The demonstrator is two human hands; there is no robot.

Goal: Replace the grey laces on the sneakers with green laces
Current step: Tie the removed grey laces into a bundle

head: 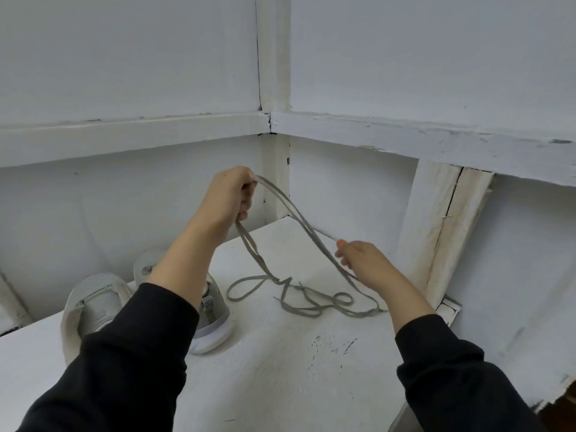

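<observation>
The grey laces (312, 232) are off the shoes and in the person's hands, partly in the air and partly on the white table (280, 369). A doubled run of lace slopes down from the raised left hand (229, 194) to the lower right hand (364, 260). Two more strands hang from under the left hand to the tabletop. There the rest lies in a loose tangle of loops and crossed ends between the two forearms, nearer the right one.

The left hand grips the laces with its fingers curled round them, the back of the hand to the camera. The right hand holds the sloping strands low down. Its fingers are curled over them and one fingertip sticks out towards the wall corner, but the back of the hand hides the grip, so I cannot tell whether it is a pinch or a full grasp.

To the left on the same table stand the two shoes. A grey sneaker (93, 307) sits at the near left with its opening upward. The second sneaker (215, 316) is just beside it, largely covered by the left forearm (only its white sole and a herringbone-patterned patch show clearly).

Both arms wear black sleeves (452, 369) pushed back from the wrists. Behind the table, white-painted walls (124, 57) meet in a corner, crossed by chipped white battens.
</observation>
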